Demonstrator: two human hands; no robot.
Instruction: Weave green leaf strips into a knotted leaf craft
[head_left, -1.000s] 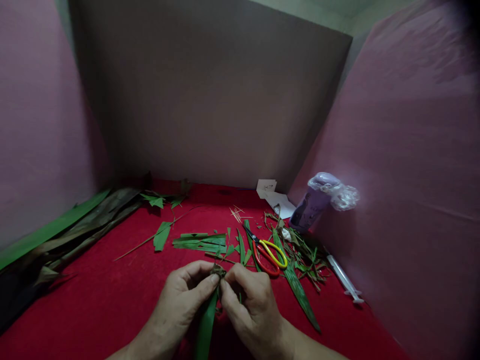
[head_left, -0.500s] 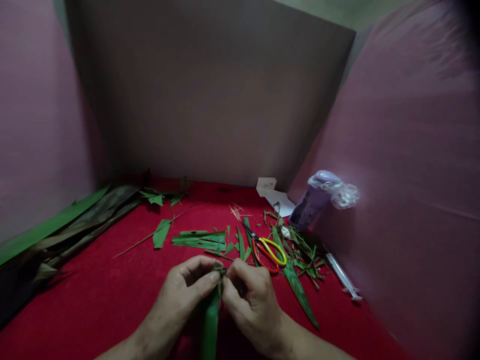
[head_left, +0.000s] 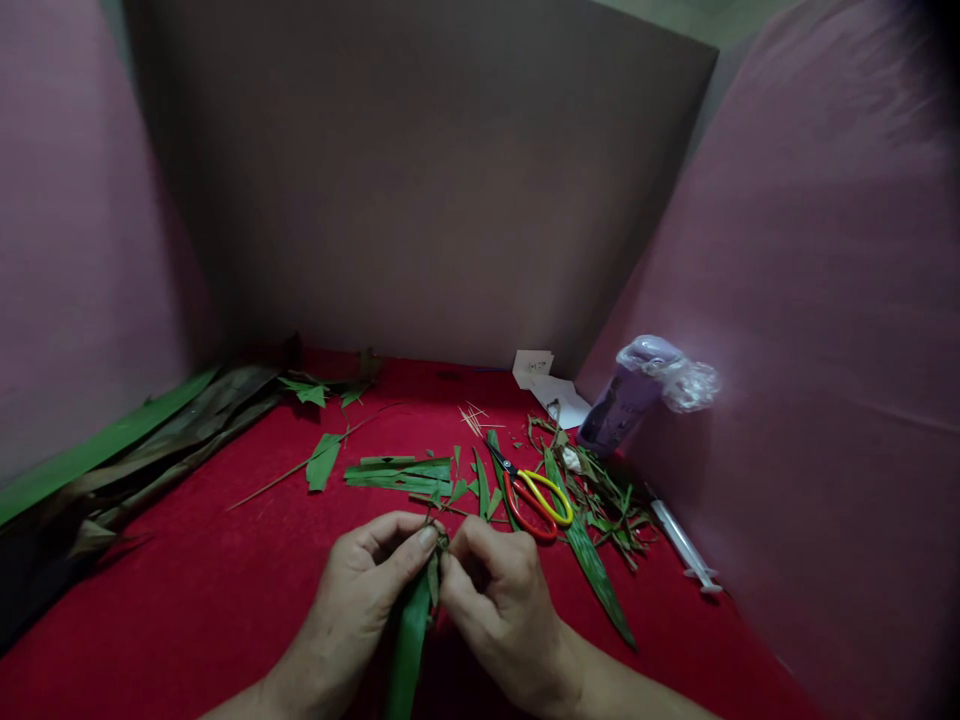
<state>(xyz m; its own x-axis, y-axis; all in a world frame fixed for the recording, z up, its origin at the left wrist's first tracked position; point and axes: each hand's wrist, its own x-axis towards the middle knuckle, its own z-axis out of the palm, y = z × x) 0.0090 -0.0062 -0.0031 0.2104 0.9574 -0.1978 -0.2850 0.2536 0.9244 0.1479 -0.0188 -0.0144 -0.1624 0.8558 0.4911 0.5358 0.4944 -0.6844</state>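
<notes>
My left hand (head_left: pixel 360 590) pinches the top of a long green leaf strip (head_left: pixel 409 645), thumb and fingers closed on a dry brownish knot of plant matter (head_left: pixel 439 541). Close against it on the right, my right hand (head_left: pixel 499 595) has its fingertips pressed together at the same knot. What lies between the right fingertips is largely hidden. The green strip hangs down toward the bottom edge. Just beyond my right hand lie scissors (head_left: pixel 536 500) with one red and one yellow handle.
Cut leaf pieces (head_left: pixel 397 477) and toothpicks (head_left: pixel 472 418) lie ahead on the red cloth (head_left: pixel 187 600). To the right are plant scraps (head_left: pixel 611 510), a syringe (head_left: pixel 684 545), a purple plastic-wrapped container (head_left: pixel 622 400) and white paper (head_left: pixel 559 400). Long leaves (head_left: pixel 150 440) lie at left.
The green strip's lower end has swung slightly left, and a small dull-green piece beside it shows more. Both hands keep nearly the same place and hold.
</notes>
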